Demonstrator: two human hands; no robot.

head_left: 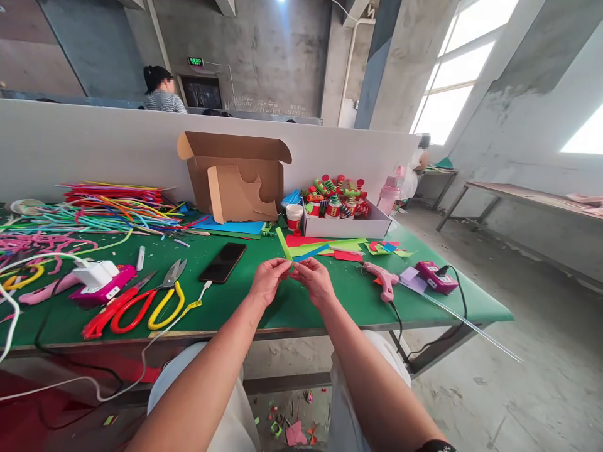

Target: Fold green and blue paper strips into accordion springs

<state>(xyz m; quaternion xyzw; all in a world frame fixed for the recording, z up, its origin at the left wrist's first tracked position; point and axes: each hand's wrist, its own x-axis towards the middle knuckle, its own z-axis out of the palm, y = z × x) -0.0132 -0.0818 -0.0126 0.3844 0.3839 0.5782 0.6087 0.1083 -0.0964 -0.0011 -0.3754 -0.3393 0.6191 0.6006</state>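
Over the table's front edge, my left hand (272, 280) and my right hand (313, 281) meet with fingertips pinched. A yellow-green paper strip (283, 242) rises from the fingers of my left hand. From my right hand's fingertips a blue paper strip (311, 252) slants up to the right. The strips' lower ends come together at the fingertips, where the fingers partly hide them. Just behind lie red paper sheets (306, 240) and more green strips (351, 245). A pink glue gun (382, 280) rests right of my right hand. To the left of my hands is a black phone (223, 262).
Scissors with red and yellow handles (166, 306) and red-handled pliers (110, 315) lie left. Colourful pipe cleaners (103, 210) are heaped behind them. At the back stand a cardboard box (235, 150) and a white box (346, 226) of decorated cups. A purple power socket (436, 277) sits right.
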